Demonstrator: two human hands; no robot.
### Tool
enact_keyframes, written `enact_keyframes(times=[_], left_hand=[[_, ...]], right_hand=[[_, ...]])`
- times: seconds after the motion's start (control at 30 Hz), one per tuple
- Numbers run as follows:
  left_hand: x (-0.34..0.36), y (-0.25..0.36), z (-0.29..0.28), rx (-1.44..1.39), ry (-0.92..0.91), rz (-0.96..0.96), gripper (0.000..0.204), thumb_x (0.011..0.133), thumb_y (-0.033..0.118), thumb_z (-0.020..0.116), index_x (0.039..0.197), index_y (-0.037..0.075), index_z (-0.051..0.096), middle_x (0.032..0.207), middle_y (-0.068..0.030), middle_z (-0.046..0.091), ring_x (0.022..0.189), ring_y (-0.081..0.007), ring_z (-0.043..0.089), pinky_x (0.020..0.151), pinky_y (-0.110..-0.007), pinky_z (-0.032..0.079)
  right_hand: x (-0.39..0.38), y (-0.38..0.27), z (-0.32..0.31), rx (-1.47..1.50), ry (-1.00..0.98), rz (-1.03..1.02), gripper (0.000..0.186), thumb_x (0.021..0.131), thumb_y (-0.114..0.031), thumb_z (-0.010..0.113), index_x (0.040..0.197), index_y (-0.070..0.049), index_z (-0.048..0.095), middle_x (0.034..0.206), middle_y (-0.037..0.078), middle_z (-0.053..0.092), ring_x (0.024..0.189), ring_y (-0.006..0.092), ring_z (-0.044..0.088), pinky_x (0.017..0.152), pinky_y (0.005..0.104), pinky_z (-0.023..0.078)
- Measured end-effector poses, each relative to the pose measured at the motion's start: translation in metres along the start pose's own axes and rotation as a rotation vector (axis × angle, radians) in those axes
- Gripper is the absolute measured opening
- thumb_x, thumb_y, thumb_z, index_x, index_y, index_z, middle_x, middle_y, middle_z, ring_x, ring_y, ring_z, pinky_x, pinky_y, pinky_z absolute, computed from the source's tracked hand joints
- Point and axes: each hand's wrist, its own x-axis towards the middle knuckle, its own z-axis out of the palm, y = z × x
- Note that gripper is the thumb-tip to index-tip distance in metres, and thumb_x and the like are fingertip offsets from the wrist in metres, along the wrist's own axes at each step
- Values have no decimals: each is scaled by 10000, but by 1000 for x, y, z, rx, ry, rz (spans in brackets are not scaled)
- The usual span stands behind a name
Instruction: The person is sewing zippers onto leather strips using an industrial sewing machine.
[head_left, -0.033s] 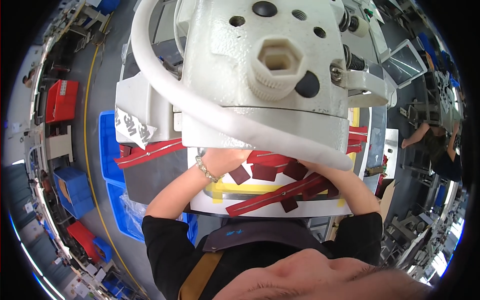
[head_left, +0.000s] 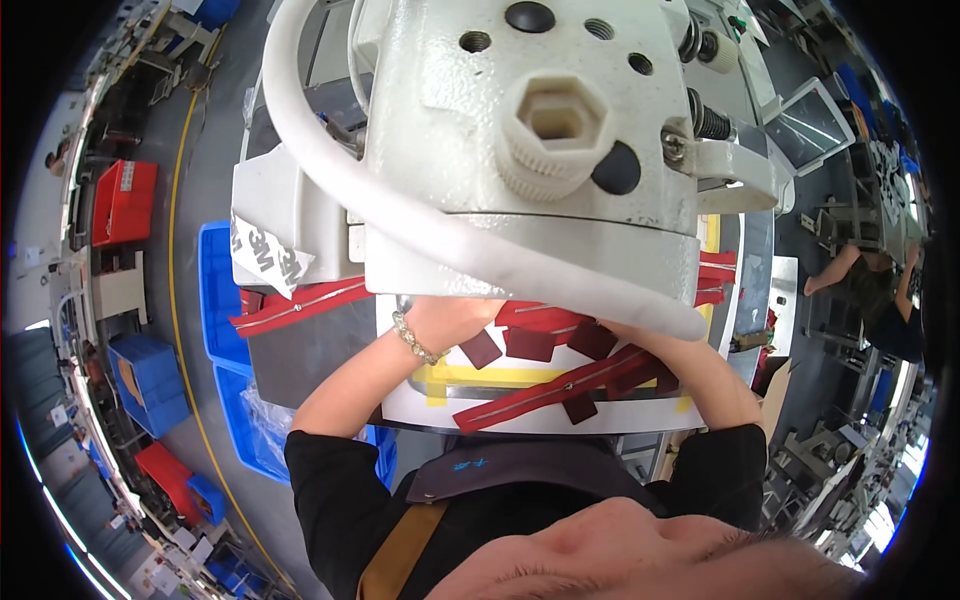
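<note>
Okay, left hand [head_left: 462,320] and right hand [head_left: 648,343] both at machine [head_left: 440,120], fingers hidden, so can't tell grip on either. Red strip [head_left: 543,318] sits between them, dark tabs [head_left: 528,345] toward person; second strip [head_left: 520,401] lies slantwise on white board [head_left: 415,410], nearer.

Red strip [head_left: 540,319], crosswise, far edge hidden by machine [head_left: 600,255]. Three squarish maroon tabs [head_left: 528,345] along near edge, spaced apart, outer two slanted.

Mach. head [head_left: 440,120] looks glossy & pebbly, hose [head_left: 430,232] smooth plast., zip strip [head_left: 530,398] matt cloth w/ shiny metal teeth.
</note>
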Motion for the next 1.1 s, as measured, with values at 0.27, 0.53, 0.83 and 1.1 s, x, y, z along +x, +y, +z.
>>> enact_keyframes(times=[0.27, 0.53, 0.83, 1.1], left_hand=[[10, 0, -12, -139, -59, -49, 306, 774, 112, 571, 1061, 89, 676, 1017, -96, 678, 984, -237, 646, 876, -390, 514], [5, -3, -6, -120, -57, -13, 180, 809, 101, 634, 977, 66, 687, 938, -71, 676, 896, -250, 642, 813, -394, 495], [20, -4, -21, -241, -389, -153, 354, 853, 159, 614, 1206, 140, 623, 1061, -13, 675, 909, -202, 644, 791, -341, 493], [16, -8, -6, -216, -195, -70, 291, 885, 197, 567, 1174, 170, 594, 1169, 0, 650, 875, -195, 669, 702, -356, 491]], right_hand=[[-16, 13, 21, 26, -41, -78, 288, 740, -168, 640, 1025, -129, 633, 1111, 6, 645, 1031, 172, 624, 863, 350, 456], [-23, 21, 28, 93, -120, -44, 365, 727, -166, 710, 1085, -138, 646, 1130, 3, 653, 1044, 186, 616, 894, 358, 439], [-26, 16, 29, 116, -151, 70, 260, 771, -184, 726, 1024, -151, 678, 995, 14, 683, 922, 190, 631, 851, 362, 452], [-2, -6, 22, 38, 13, 8, 367, 728, -136, 725, 1085, -93, 651, 989, 25, 640, 862, 213, 623, 721, 357, 465]])
